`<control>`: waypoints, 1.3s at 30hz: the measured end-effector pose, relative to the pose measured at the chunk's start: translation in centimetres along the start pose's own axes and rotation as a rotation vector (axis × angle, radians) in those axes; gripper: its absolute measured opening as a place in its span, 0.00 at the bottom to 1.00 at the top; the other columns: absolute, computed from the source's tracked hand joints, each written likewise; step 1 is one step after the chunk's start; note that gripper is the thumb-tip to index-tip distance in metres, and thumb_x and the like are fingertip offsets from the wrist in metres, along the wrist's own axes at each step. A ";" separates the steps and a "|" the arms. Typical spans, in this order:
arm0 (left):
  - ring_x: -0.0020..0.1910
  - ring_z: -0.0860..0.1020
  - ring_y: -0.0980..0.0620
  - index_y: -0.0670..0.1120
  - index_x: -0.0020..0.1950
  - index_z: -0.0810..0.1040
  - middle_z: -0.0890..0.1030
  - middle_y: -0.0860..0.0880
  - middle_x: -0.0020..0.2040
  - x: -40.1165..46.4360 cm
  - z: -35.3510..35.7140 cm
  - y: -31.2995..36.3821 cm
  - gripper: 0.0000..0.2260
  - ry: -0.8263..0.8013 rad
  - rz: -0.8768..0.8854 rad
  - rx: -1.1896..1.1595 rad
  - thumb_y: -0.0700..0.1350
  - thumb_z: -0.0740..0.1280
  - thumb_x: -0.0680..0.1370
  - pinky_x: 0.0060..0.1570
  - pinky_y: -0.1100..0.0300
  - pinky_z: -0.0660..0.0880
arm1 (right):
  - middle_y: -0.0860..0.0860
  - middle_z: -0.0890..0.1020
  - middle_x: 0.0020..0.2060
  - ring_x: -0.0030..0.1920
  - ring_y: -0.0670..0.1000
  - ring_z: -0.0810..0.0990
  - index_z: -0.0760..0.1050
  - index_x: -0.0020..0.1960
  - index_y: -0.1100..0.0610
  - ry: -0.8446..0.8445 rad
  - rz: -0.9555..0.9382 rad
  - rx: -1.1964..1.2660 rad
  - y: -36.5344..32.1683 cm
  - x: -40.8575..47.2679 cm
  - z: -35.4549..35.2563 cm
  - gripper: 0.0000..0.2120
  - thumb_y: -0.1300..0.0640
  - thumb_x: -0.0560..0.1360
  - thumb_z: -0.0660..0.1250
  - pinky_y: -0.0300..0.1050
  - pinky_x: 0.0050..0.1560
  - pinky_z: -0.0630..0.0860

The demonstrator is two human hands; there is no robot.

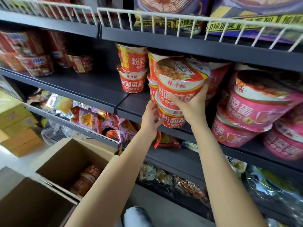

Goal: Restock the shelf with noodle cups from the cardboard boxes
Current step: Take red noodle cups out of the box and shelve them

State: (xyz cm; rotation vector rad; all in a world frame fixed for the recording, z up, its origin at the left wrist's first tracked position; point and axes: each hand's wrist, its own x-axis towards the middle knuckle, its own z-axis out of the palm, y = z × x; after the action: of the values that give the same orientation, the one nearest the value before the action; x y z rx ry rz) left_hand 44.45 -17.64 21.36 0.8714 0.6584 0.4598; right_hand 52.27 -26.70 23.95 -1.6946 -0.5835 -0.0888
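Observation:
My right hand [191, 105] grips a red noodle cup [179, 79], tilted with its lid towards me, above a second red cup [172, 118] that stands at the front edge of the dark shelf [91, 86]. My left hand [151, 118] presses against the left side of that lower cup, fingers apart. Behind them stand two stacked red cups [132, 71] and more red cups partly hidden by the held one. An open cardboard box [65, 161] on the floor at lower left holds a few red cups [85, 179].
Pink noodle cups [255, 108] are stacked on the same shelf to the right. Red packs [32, 56] sit at its left end. Snack bags [91, 118] fill the shelf below behind a wire rail. A second cardboard box [29, 203] stands at bottom left, yellow cartons [14, 118] far left.

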 end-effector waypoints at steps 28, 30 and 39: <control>0.71 0.66 0.46 0.46 0.69 0.72 0.71 0.45 0.70 -0.5 -52.0 -5.7 0.25 0.586 0.074 1.503 0.54 0.70 0.75 0.70 0.52 0.62 | 0.52 0.77 0.59 0.61 0.54 0.72 0.73 0.64 0.52 -1.506 -0.504 -0.573 17.0 -18.1 41.3 0.16 0.57 0.76 0.64 0.50 0.60 0.72; 0.76 0.58 0.45 0.46 0.74 0.65 0.64 0.44 0.75 1.8 -54.0 -6.9 0.33 0.598 0.060 1.578 0.60 0.68 0.74 0.75 0.48 0.55 | 0.53 0.72 0.63 0.64 0.56 0.70 0.68 0.68 0.52 -1.582 -0.498 -0.717 20.6 -18.5 45.5 0.20 0.53 0.76 0.64 0.52 0.61 0.71; 0.78 0.44 0.52 0.45 0.78 0.56 0.49 0.49 0.79 6.0 -59.1 -10.2 0.40 0.571 0.080 1.699 0.70 0.51 0.74 0.76 0.50 0.44 | 0.57 0.58 0.75 0.74 0.59 0.57 0.50 0.77 0.53 -1.767 -0.582 -1.035 34.6 -21.8 56.9 0.34 0.49 0.77 0.62 0.53 0.71 0.59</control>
State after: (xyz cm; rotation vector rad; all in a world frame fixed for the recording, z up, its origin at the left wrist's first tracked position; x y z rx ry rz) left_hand 8.85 12.53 -16.78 2.4050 1.5869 0.1064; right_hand 33.18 16.51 -27.83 -2.1449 -2.6728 0.9432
